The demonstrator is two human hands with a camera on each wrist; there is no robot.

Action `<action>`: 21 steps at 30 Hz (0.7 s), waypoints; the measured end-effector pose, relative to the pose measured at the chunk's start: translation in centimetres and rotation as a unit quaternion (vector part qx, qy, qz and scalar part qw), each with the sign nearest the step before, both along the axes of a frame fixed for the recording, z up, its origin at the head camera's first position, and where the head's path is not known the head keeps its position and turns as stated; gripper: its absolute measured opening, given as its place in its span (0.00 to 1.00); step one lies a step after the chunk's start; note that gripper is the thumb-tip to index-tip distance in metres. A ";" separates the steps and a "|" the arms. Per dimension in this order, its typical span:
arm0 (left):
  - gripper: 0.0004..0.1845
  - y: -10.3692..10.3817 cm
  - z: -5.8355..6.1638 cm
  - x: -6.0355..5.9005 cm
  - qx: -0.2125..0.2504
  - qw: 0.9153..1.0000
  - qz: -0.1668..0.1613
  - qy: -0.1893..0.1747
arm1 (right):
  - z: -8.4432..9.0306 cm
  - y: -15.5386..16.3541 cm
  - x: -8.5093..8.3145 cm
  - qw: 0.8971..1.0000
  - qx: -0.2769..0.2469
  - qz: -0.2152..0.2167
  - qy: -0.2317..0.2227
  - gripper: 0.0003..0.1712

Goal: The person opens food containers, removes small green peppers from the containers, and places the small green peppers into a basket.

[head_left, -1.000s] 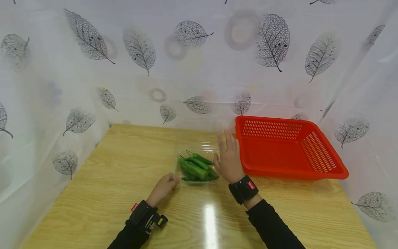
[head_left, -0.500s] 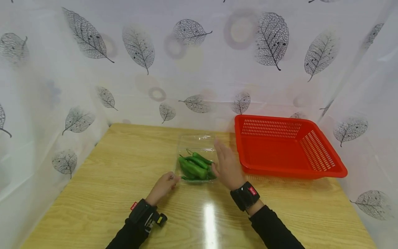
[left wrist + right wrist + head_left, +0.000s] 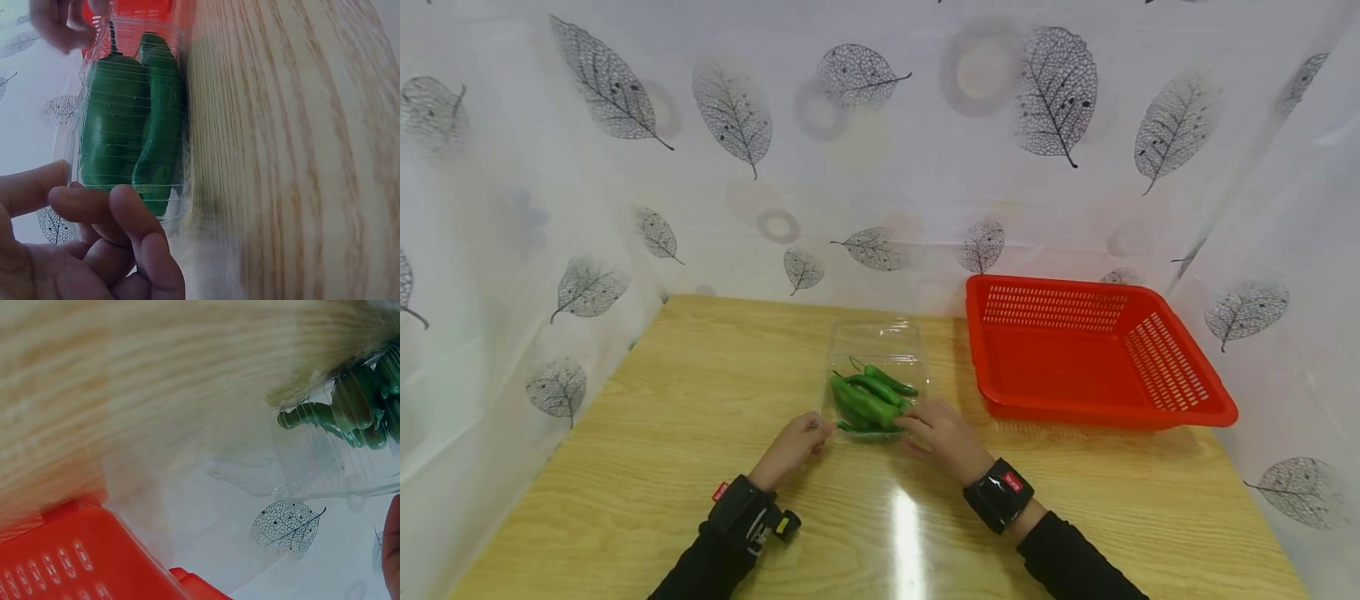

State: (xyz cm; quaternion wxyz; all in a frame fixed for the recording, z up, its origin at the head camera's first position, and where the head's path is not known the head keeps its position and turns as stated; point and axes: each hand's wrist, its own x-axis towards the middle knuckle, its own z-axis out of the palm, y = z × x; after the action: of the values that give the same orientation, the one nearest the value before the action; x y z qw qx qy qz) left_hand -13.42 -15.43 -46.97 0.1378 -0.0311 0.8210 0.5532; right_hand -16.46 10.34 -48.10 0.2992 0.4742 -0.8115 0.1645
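Near the middle of the wooden table [image 3: 685,400] sits a clear plastic box [image 3: 876,350] of green peppers [image 3: 868,397], its lid tipped back toward the leaf-printed curtain [image 3: 737,117]. At the box's near left corner the left hand [image 3: 792,447] has its fingers curled against the clear wall (the left wrist view shows the fingertips [image 3: 128,206] bent right at the ribbed plastic [image 3: 131,112], with the peppers [image 3: 134,134] pressed behind it), though whether they truly pinch the rim I cannot tell. At the near right corner the right hand [image 3: 942,437] lies with fingers bent down onto the box's front edge, touching it just beside the peppers. From the right wrist view only a fingertip at the frame edge shows, so the grip there is unclear. Well to the right of the box stands a red slotted basket [image 3: 1180,375], apart from both hands.
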 end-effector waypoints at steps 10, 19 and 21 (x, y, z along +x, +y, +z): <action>0.17 -0.9 0.1 -0.2 -0.038 0.998 -0.051 0.000 | 0.6 0.1 0.7 0.999 0.042 0.015 -0.027 0.13; 0.13 -2.3 1.7 -0.6 -0.139 0.987 -0.079 0.036 | 2.3 0.5 1.0 0.994 0.091 0.053 -0.036 0.14; 0.11 -2.3 2.4 -1.1 -0.181 0.979 -0.068 0.063 | 3.3 0.3 0.6 0.992 0.098 0.051 -0.058 0.13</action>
State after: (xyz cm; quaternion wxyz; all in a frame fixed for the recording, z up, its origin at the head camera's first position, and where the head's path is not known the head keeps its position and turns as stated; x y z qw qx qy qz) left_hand -14.54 -17.71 -44.56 0.1153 0.0354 0.9148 0.3855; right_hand -15.87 10.64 -44.80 0.1943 0.5319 -0.8145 0.1263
